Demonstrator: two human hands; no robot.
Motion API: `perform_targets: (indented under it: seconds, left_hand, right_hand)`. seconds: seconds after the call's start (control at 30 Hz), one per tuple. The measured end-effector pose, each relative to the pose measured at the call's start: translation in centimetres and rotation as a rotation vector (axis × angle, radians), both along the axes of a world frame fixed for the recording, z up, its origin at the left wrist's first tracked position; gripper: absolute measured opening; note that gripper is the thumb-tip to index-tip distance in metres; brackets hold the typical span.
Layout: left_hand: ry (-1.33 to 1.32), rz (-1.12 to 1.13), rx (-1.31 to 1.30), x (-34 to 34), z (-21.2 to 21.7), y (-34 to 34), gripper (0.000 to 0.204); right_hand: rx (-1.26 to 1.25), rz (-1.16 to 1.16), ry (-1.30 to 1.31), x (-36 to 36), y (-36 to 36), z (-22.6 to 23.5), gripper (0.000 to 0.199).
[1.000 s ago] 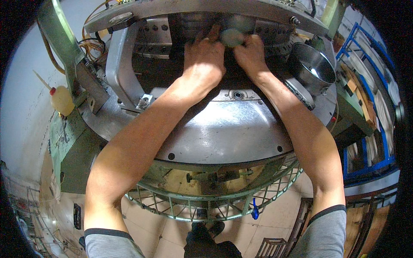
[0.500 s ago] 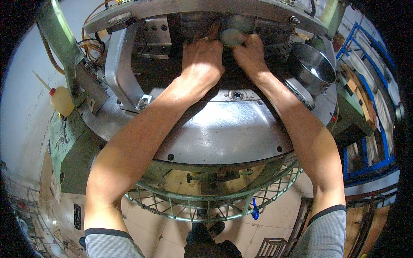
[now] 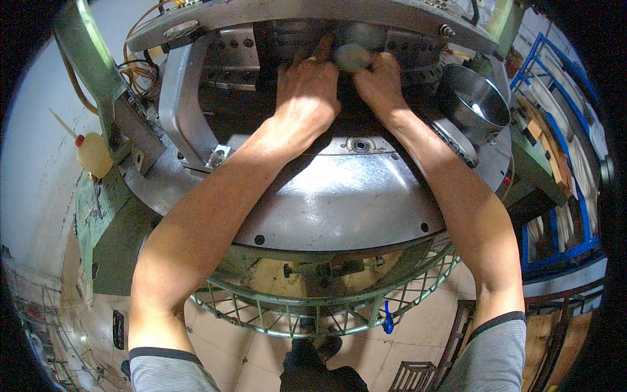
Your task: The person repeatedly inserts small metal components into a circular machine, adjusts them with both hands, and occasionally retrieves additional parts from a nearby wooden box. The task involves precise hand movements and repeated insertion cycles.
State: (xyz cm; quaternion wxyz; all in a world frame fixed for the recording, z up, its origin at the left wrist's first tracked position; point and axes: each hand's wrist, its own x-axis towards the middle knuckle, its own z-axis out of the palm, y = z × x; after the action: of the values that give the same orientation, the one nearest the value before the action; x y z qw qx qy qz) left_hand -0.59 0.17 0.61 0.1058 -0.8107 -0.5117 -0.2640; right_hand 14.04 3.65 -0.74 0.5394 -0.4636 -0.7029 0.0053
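Observation:
Both of my arms reach forward over the polished metal plate (image 3: 339,202) into the dark recess of a machine. My left hand (image 3: 308,88) lies back up, one finger stretched forward against a grey metal part (image 3: 297,36) at the back of the recess. Its other fingertips are lost in shadow. My right hand (image 3: 380,78) is closed, its thumb side touching or close beside a pale, blurred roundish spot (image 3: 353,57). What its fingers grip, if anything, cannot be made out.
A steel ring-shaped pan (image 3: 473,101) stands right of my right forearm. A curved metal bar (image 3: 287,23) spans overhead, with a thick bracket (image 3: 179,104) at left. A yellowish squeeze bottle (image 3: 93,153) hangs far left. A green wire rail (image 3: 313,310) runs below the plate.

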Motion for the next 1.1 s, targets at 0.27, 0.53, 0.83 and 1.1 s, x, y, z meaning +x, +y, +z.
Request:
perform_targets:
  seconds: [0.27,0.53,0.83,1.1]
  left_hand:
    - [-0.013,-0.033,0.019,-0.25,-0.1,-0.24,0.038]
    - [-0.018,-0.021,0.036,-0.09,-0.42,0.31,0.035]
    - [-0.016,-0.082,0.167,-0.45,-0.85,0.62,0.039]
    - [-0.019,-0.09,0.158,-0.44,-0.94,0.76,0.034]
  right_hand:
    - [-0.003,0.012,0.014,-0.07,0.44,-0.14,0.03]
    - [0.027,0.009,0.018,-0.22,-0.05,-0.02,0.027]
    - [0.031,-0.01,-0.001,-0.21,0.0,0.02,0.024]
    - [0.038,0.033,0.041,-0.22,0.44,-0.19,0.024]
